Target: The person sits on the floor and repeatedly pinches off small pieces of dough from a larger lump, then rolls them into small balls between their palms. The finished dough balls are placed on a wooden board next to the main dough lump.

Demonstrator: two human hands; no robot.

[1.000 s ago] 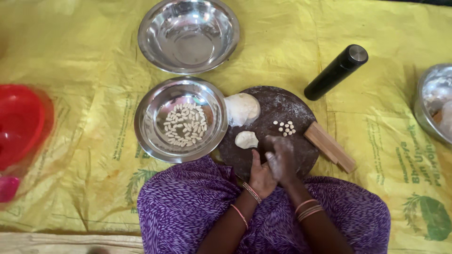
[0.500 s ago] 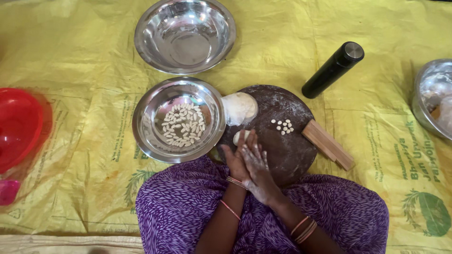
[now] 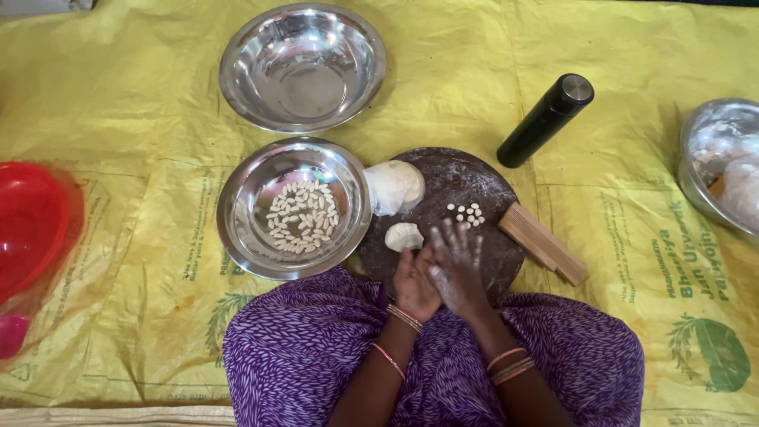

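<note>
My left hand (image 3: 411,286) and my right hand (image 3: 457,265) are pressed palm to palm over the near edge of a dark round board (image 3: 474,178). The right hand is floury, with its fingers spread. Anything between the palms is hidden. Just beyond the hands a small dough lump (image 3: 403,236) lies on the board. A larger dough lump (image 3: 395,186) sits at the board's left edge, and several tiny dough pellets (image 3: 465,213) lie near its middle. Left of the board, a steel bowl (image 3: 237,237) holds many more pellets (image 3: 302,215).
An empty steel bowl (image 3: 237,87) stands farther back. A black cylindrical bottle (image 3: 545,119) lies behind the board, a wooden block (image 3: 541,241) at its right. A red bowl (image 3: 32,225) is far left, another steel bowl (image 3: 700,166) far right. All rest on a yellow sheet (image 3: 118,158).
My hands shifted from the board's near right edge to the left by the small dough lump, then back toward the middle. They are now pressed together with the right fingers spread.
</note>
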